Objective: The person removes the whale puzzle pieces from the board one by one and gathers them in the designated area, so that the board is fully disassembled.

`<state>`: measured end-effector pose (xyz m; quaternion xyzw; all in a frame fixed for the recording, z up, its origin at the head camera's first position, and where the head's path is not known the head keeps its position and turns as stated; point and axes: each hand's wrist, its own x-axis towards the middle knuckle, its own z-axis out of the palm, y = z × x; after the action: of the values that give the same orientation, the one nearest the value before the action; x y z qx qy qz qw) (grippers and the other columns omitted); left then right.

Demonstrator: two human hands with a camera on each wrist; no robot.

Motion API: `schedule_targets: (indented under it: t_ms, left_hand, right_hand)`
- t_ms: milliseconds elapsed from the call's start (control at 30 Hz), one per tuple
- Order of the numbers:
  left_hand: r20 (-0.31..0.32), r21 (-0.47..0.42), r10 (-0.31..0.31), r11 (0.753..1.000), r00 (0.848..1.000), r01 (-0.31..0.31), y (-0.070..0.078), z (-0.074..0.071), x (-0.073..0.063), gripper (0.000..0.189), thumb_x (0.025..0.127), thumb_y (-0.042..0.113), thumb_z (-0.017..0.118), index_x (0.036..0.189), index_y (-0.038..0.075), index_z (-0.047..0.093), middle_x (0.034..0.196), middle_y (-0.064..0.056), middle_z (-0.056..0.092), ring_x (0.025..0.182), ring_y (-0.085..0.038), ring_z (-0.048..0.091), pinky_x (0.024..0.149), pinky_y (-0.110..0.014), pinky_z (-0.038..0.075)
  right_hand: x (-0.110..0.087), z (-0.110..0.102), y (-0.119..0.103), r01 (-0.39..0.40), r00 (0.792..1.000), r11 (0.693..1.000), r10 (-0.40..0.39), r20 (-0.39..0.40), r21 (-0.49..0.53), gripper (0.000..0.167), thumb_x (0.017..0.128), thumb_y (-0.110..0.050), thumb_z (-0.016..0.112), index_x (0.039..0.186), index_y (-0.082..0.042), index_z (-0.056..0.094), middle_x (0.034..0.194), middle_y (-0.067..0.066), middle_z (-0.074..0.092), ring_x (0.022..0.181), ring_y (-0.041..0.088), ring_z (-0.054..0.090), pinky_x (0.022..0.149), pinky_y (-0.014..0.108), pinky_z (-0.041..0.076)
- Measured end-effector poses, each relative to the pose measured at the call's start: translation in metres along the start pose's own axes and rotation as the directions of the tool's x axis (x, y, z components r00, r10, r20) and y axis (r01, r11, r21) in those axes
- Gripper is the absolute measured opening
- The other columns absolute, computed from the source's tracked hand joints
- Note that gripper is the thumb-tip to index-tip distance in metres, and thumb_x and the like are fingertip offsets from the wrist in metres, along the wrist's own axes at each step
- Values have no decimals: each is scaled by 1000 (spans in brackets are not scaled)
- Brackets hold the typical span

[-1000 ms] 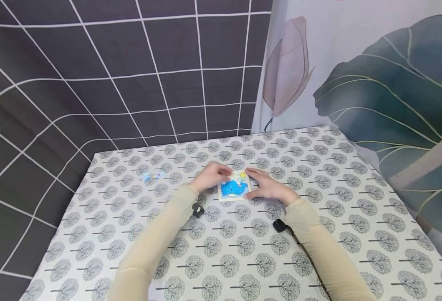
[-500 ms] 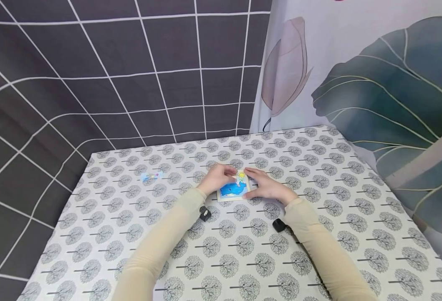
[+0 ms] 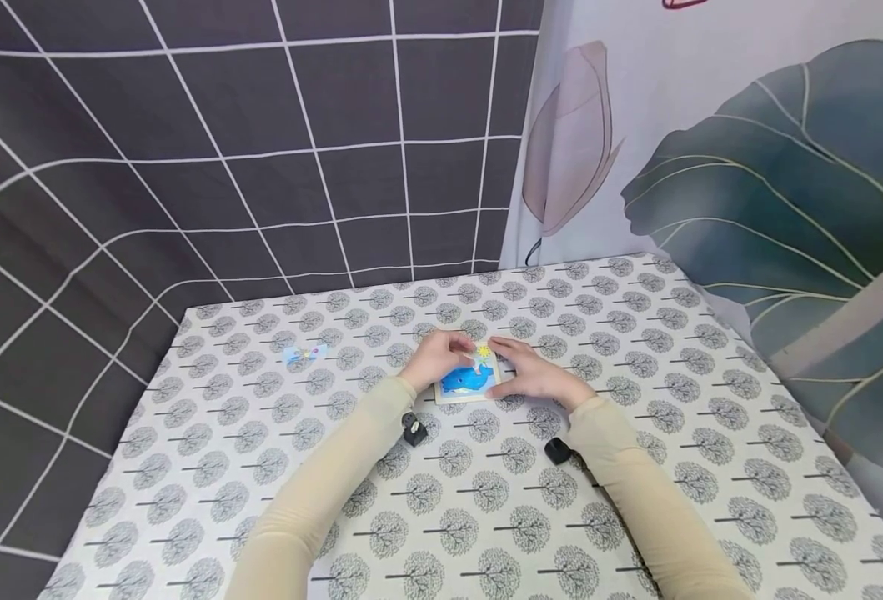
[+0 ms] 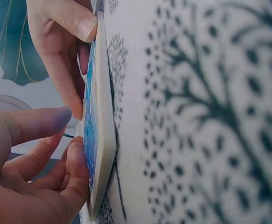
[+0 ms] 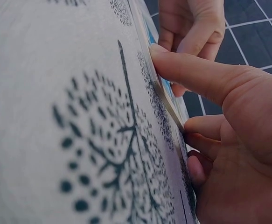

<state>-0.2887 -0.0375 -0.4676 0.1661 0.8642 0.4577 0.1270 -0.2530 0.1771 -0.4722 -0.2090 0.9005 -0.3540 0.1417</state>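
A small square wooden whale puzzle (image 3: 465,382) lies on the patterned cloth, a blue whale and yellow sun showing on its face. My right hand (image 3: 534,375) holds its right side, thumb on the near part and fingers at the far edge; the right wrist view shows the thumb (image 5: 196,72) on the rim. My left hand (image 3: 435,358) is over the puzzle's upper left, covering part of the picture. In the left wrist view its bent fingers (image 4: 77,163) touch the puzzle's face, while the thumb stands off it. Whether a loose piece is under those fingers cannot be seen.
A small light-blue printed strip (image 3: 305,353) lies flat at the left of the tree-print tablecloth (image 3: 381,533). A dark grid curtain (image 3: 321,150) hangs behind, and a leaf-print curtain (image 3: 771,217) hangs at the right. Black wrist cameras sit under both wrists.
My left hand has shifted right from the puzzle's upper left corner to farther over its face, covering more of the picture. The right hand and the puzzle have stayed in place.
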Motion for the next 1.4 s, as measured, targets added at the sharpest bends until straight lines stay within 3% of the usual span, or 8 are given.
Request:
schedule_targets:
  t_ms: [300,467,667,767,933,1167,1400]
  left_hand:
    - [22,-86,-34,996,999,36,3,-2,1,26,83,6,75,109,8,74,108,-5,72,100,-20,64,102,-41,45]
    - [34,-21,-26,999,999,27,8,-4,-1,31,85,7,75,116,6,72,114,-7,72,107,-23,64,105,-41,44]
    - [41,119,-6,993,999,1,10,-4,-4,37,86,6,74,123,2,69,121,-11,70,113,-27,63,103,-41,47]
    - [42,141,-4,990,999,-2,11,-2,-3,38,87,7,73,124,1,68,124,-12,69,116,-27,62,105,-41,46]
    - [18,116,-35,993,999,33,14,-1,-1,38,88,9,73,126,2,68,125,-12,69,119,-27,62,107,-40,45]
    - [-53,46,-59,997,997,62,16,5,2,31,87,6,72,118,2,72,116,-12,72,111,-27,66,102,-39,48]
    - [-54,-20,-87,996,995,86,11,7,4,32,86,3,71,117,3,72,116,-11,72,109,-25,66,100,-36,50]
  right_hand:
    - [2,-2,1,-2,1000,1000,2,4,-3,102,80,-34,82,156,2,26,165,19,18,150,43,14,118,63,12]
    - [5,0,4,8,1000,1000,-8,4,-18,101,81,-36,82,156,2,26,165,20,18,150,43,14,118,63,12]
    - [3,2,3,0,1000,1000,0,6,3,102,80,-34,82,156,3,25,165,20,18,150,43,14,119,63,11]
    - [2,1,3,-2,1000,1000,2,2,-4,102,80,-35,83,156,3,25,164,20,18,150,43,14,119,63,11]
    - [3,1,3,5,1000,1000,-5,-2,-9,102,80,-35,82,156,2,26,164,20,19,149,44,14,118,64,11]
    - [3,-2,3,5,1000,1000,-5,-7,-9,101,80,-35,82,155,3,27,164,21,20,149,44,14,118,64,11]
    - [3,0,5,6,1000,1000,-6,-5,-5,101,80,-34,83,155,4,27,163,22,20,149,44,15,118,64,12]
